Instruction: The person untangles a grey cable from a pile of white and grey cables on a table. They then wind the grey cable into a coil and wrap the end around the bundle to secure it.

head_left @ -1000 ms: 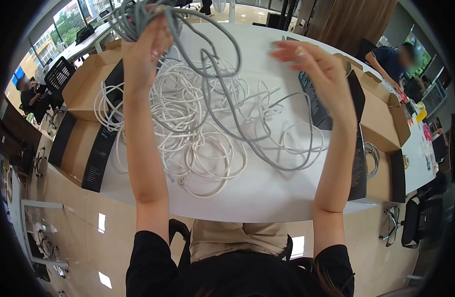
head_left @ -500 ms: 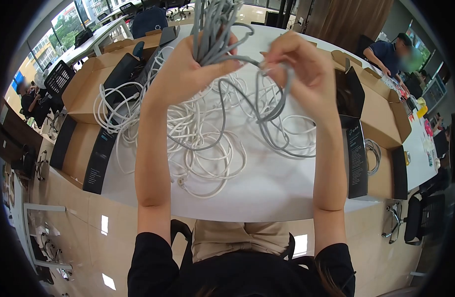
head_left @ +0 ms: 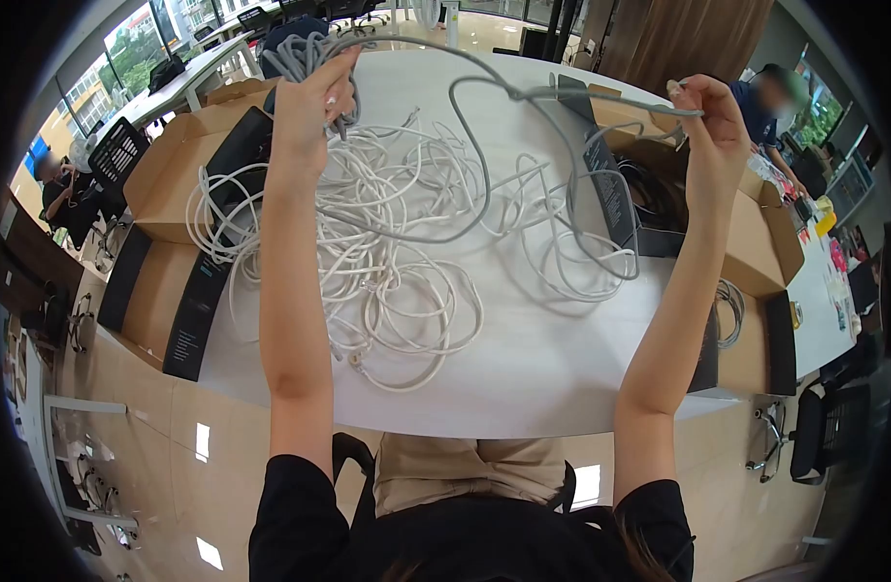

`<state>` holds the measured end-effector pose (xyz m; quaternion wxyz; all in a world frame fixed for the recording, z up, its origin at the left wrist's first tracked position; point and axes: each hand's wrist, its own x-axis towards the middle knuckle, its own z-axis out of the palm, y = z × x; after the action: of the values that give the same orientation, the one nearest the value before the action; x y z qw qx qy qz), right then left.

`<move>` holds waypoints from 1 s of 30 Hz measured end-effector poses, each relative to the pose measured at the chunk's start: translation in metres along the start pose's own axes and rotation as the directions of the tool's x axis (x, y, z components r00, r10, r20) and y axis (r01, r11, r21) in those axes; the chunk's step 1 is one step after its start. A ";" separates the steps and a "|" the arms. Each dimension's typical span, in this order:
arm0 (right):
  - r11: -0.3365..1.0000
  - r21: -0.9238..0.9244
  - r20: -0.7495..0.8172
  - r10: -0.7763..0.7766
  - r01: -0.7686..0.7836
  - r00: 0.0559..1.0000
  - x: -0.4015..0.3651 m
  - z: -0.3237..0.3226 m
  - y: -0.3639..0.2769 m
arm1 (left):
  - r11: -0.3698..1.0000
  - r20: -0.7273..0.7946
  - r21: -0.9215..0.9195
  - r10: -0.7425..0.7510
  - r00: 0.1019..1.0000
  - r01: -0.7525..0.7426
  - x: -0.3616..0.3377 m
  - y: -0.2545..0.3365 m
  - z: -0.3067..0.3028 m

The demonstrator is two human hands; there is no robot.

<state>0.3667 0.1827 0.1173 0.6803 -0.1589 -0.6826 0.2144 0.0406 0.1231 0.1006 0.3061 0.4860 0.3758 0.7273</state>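
Note:
My left hand (head_left: 314, 107) is closed round a bundle of grey cable (head_left: 300, 60), raised over the far left of the table. Off to the right, my right hand (head_left: 712, 121) pinches a strand of the grey cable (head_left: 610, 95) near its connector end. Between the hands the strand stretches across, with loose loops hanging down over the table. Below my left hand lies a tangled heap of white cables (head_left: 377, 209). More white loops (head_left: 576, 281) rest on the table right of the middle.
Open cardboard boxes (head_left: 159, 291) stand at the left. On the right are a box with dark cable (head_left: 649, 194) and one with a coiled grey cable (head_left: 729, 312). A person (head_left: 756, 102) is at the back right, another (head_left: 57, 194) at the far left.
My hands have moved apart, the left one leftward with the bundle, the right one rightward with the strand. The grey cable now spans between them, and the dark cable in the right box shows.

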 end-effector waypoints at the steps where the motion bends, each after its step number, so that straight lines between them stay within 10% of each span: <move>1: 0.999 0.035 0.058 -0.006 0.004 0.998 -0.001 0.002 0.000 | 1.000 -0.007 0.023 0.000 1.000 0.001 0.000 -0.002 0.001; 6: 0.996 0.008 0.577 -0.081 0.094 0.812 -0.001 0.013 -0.025 | 0.995 -0.087 0.094 0.035 0.996 -0.026 0.000 -0.003 0.003; 13: 0.952 -0.186 0.744 -0.026 0.245 0.668 -0.023 0.055 -0.032 | 0.969 -0.234 0.058 0.246 0.941 -0.239 0.005 0.001 -0.009; 20: 0.366 -0.901 0.367 0.351 0.235 0.861 -0.076 0.118 -0.015 | 0.941 -0.228 0.076 0.338 0.913 -0.330 -0.024 0.025 0.031; 23: 0.365 -0.930 0.194 0.606 -0.052 0.771 -0.064 0.121 -0.009 | 0.925 -0.170 0.033 0.380 0.909 -0.380 -0.034 0.041 0.036; 26: 0.736 -0.663 0.280 0.071 0.139 0.958 -0.064 0.101 0.052 | 0.934 -0.124 -0.011 0.354 0.927 -0.358 -0.040 0.048 0.026; 30: 0.681 -0.708 0.071 -0.197 0.189 0.978 -0.030 0.070 0.063 | 0.926 -0.160 0.119 0.373 0.914 -0.357 -0.034 0.056 0.005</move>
<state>0.2930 0.2157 0.0608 0.5888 -0.3372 -0.7212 -0.1391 0.0525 0.0671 0.1332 0.1081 0.4928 0.3359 0.7954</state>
